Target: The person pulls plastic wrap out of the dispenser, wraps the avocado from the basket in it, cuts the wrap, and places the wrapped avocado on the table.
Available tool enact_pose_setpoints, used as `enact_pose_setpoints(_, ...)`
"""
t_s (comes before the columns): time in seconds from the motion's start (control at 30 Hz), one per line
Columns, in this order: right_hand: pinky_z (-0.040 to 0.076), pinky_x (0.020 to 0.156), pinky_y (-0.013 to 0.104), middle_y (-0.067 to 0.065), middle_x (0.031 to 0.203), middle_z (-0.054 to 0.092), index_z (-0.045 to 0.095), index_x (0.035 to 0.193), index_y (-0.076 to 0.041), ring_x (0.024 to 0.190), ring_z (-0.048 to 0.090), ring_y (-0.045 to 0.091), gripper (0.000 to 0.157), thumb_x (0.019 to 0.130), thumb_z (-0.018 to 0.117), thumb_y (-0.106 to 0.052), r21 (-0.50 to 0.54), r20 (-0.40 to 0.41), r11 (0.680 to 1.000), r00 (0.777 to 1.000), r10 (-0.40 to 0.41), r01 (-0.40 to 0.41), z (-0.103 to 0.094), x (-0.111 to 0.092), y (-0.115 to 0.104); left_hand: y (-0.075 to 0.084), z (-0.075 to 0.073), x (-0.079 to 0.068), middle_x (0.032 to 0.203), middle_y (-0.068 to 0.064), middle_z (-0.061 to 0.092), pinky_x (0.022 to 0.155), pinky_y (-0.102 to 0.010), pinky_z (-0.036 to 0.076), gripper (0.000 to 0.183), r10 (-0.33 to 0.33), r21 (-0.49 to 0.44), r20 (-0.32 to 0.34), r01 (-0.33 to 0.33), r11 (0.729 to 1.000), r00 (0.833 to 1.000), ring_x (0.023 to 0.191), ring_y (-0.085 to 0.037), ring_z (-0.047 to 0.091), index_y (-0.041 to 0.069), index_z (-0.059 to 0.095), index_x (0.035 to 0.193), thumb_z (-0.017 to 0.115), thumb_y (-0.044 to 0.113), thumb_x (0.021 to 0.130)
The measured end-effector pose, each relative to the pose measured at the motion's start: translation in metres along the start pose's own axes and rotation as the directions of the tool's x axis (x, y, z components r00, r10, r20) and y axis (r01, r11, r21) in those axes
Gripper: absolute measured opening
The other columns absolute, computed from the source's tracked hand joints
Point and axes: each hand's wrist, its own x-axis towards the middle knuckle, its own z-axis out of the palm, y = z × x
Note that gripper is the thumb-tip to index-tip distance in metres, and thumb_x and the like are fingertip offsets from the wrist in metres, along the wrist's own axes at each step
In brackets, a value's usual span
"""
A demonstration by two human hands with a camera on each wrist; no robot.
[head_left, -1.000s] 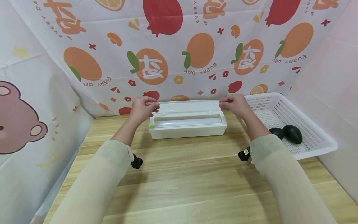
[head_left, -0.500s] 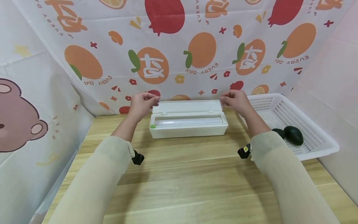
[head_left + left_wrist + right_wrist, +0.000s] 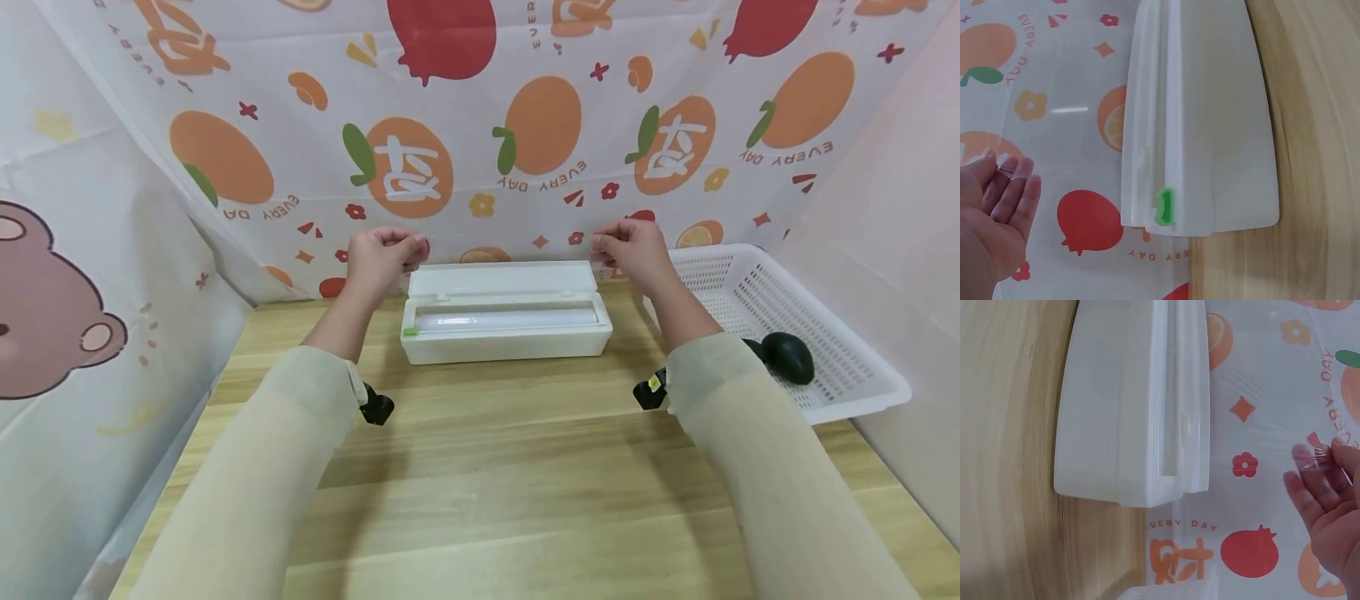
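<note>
A white cling film dispenser stands at the back of the table with its lid raised. A roll of film shows through its long slot, and a green slide cutter sits at its left end. My left hand pinches one corner of clear cling film between thumb and fingers, above the dispenser's left end. Over the right end, my right hand pinches the other corner, where the film wrinkles at the fingertips. The sheet between the hands is nearly invisible.
A white perforated basket stands at the right, with a dark green avocado-like fruit and another partly hidden behind my right sleeve. A fruit-print cloth hangs directly behind the dispenser. The wooden table extends towards me.
Both hands have risen from the level of the lid to above it, drawing the film up with them. The dispenser has stayed in place.
</note>
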Motion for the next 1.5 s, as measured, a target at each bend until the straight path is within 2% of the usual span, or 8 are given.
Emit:
enact_pose_setpoints(0.27,0.059,0.074,0.031,0.013,0.105,0.072,0.072,0.111,-0.005,0.085,0.073,0.022,0.026,0.095,0.066,-0.026,0.01,0.002,1.0,1.0,0.02,-0.02,-0.005,0.004,-0.013,0.013,-0.005,0.002,0.101,-0.008,0.074,0.079,-0.029,0.058,0.029,-0.019,-0.014,0.007,0.019,1.0,1.0,0.093,-0.02,0.073,0.004,0.073,0.109,0.073,0.025,0.089)
enact_pose_setpoints(0.43,0.06,0.074,0.031,0.011,0.106,0.072,0.071,0.112,-0.005,0.083,0.073,0.018,0.027,0.095,0.066,-0.025,0.033,0.005,0.999,0.999,0.037,-0.038,-0.008,0.004,-0.019,0.016,-0.006,0.006,0.091,-0.007,0.075,0.074,-0.029,0.059,0.025,0.001,-0.022,0.006,-0.001,1.0,1.0,0.089,-0.022,0.074,0.003,0.074,0.104,0.074,0.023,0.088)
enact_pose_setpoints(0.57,0.059,0.073,0.028,0.013,0.109,0.071,0.071,0.112,-0.006,0.086,0.073,0.02,0.027,0.094,0.067,-0.026,0.043,0.005,0.998,0.999,0.044,-0.044,-0.011,0.004,-0.022,0.02,-0.007,0.008,0.083,-0.003,0.075,0.068,-0.027,0.059,0.021,0.028,-0.006,0.0,-0.028,1.0,1.0,0.082,-0.02,0.074,0.003,0.075,0.099,0.074,0.021,0.088)
enact_pose_setpoints(0.63,0.059,0.072,0.028,0.012,0.108,0.071,0.071,0.112,-0.006,0.086,0.073,0.021,0.027,0.094,0.067,-0.026,0.052,0.004,0.998,0.999,0.042,-0.042,-0.012,0.004,-0.024,0.024,-0.008,0.007,0.082,-0.002,0.075,0.071,-0.028,0.059,0.021,0.029,0.01,-0.002,-0.029,1.0,1.0,0.081,-0.019,0.074,0.004,0.075,0.099,0.075,0.022,0.088)
enact_pose_setpoints(0.77,0.059,0.072,0.028,0.007,0.101,0.071,0.072,0.112,-0.007,0.085,0.073,0.022,0.027,0.093,0.069,-0.026,0.063,-0.001,0.998,1.0,0.03,-0.03,-0.014,0.006,-0.029,0.032,-0.01,0.004,0.084,-0.001,0.075,0.075,-0.026,0.058,0.024,0.015,0.027,-0.012,-0.014,1.0,1.0,0.078,-0.015,0.074,0.006,0.076,0.099,0.075,0.027,0.087)
enact_pose_setpoints(1.0,0.059,0.077,0.032,0.004,0.101,0.07,0.072,0.113,-0.01,0.084,0.074,0.02,0.027,0.092,0.069,-0.027,0.047,-0.007,0.999,1.0,0.027,-0.027,-0.017,0.007,-0.036,0.04,-0.011,0.004,0.09,-0.004,0.074,0.074,-0.025,0.058,0.027,0.002,-0.017,-0.008,-0.002,1.0,1.0,0.083,-0.018,0.074,0.004,0.075,0.101,0.076,0.027,0.086)
enact_pose_setpoints(1.23,0.059,0.072,0.03,0.004,0.096,0.071,0.072,0.111,-0.009,0.08,0.073,0.019,0.025,0.091,0.071,-0.025,0.058,-0.019,0.998,1.0,0.007,-0.006,-0.023,0.007,-0.045,0.054,-0.014,0.004,0.094,-0.005,0.074,0.076,-0.025,0.058,0.029,-0.011,-0.031,0.004,0.011,0.999,1.0,0.085,-0.017,0.074,0.007,0.073,0.106,0.076,0.027,0.085)
enact_pose_setpoints(1.5,0.059,0.068,0.029,0.009,0.106,0.071,0.072,0.114,-0.016,0.079,0.073,0.015,0.03,0.09,0.07,-0.034,0.003,-0.011,1.0,0.999,0.031,-0.031,-0.029,0.008,-0.057,0.064,-0.014,0.004,0.094,-0.006,0.074,0.074,-0.027,0.058,0.028,-0.01,-0.048,0.0,0.01,0.999,1.0,0.085,-0.018,0.073,0.007,0.074,0.105,0.077,0.027,0.085)
